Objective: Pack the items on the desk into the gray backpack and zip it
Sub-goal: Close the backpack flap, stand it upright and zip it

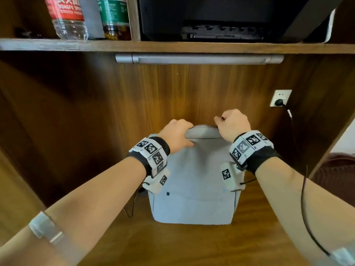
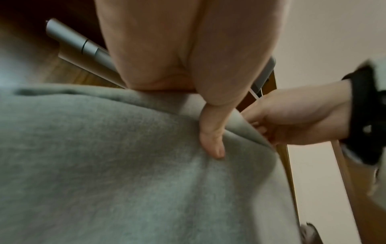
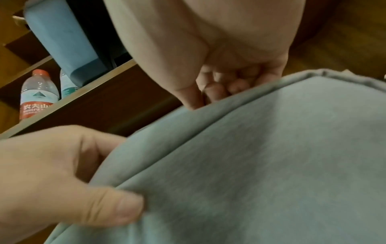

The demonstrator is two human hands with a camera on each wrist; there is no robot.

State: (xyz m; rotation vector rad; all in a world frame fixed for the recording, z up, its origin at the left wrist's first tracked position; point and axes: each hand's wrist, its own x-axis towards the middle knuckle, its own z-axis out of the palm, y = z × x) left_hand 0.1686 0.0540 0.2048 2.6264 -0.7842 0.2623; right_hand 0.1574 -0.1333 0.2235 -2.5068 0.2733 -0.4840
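The gray backpack point(image 1: 194, 179) stands upright on the wooden desk point(image 1: 192, 244), against the back panel. My left hand point(image 1: 177, 134) grips its top left corner, fingers curled over the rim and thumb pressed on the front fabric point(image 2: 211, 142). My right hand point(image 1: 231, 124) is at the top right of the rim, fingers curled. It pinches a small dark piece there that looks like the zipper pull point(image 1: 222, 118). In the right wrist view the right hand's fingertips point(image 3: 219, 89) tuck behind the backpack point(image 3: 271, 156), and the left hand point(image 3: 62, 173) holds the fabric. The bag's opening is hidden.
A shelf point(image 1: 172, 46) above carries water bottles point(image 1: 67, 18) and a black device point(image 1: 221, 18). A grey light bar point(image 1: 199, 58) hangs under it. A wall socket point(image 1: 280, 98) with a plugged cable sits at right, and a dark red chair point(image 1: 338, 169) beyond the desk's side.
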